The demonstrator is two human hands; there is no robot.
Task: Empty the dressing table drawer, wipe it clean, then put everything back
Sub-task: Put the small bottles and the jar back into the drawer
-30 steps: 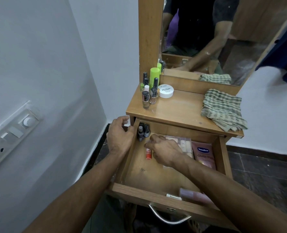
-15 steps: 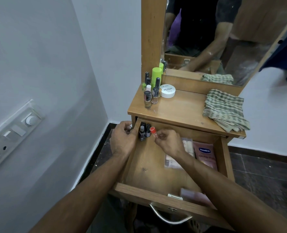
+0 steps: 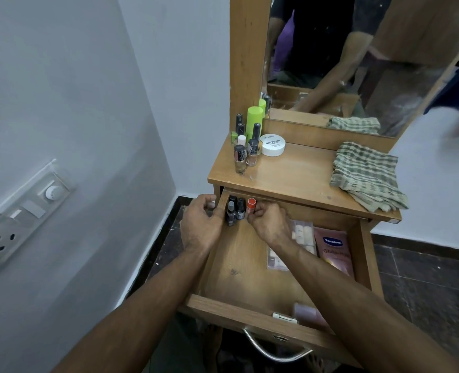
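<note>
The red-capped bottle (image 3: 251, 205), earlier lifted from the drawer (image 3: 239, 270) floor, is now pinched upright by the right hand (image 3: 270, 224) beside two dark bottles (image 3: 235, 211); the drawer's side is gripped by the left hand (image 3: 200, 224).

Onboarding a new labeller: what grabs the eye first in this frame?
Both hands meet at the back left corner of the open drawer: the right hand pinches an orange-capped bottle beside two dark-capped bottles, while the left hand holds the drawer's left wall. A bright green container stands out among small bottles at the back left of the tabletop, and a checked cloth lies folded at its right.
</note>
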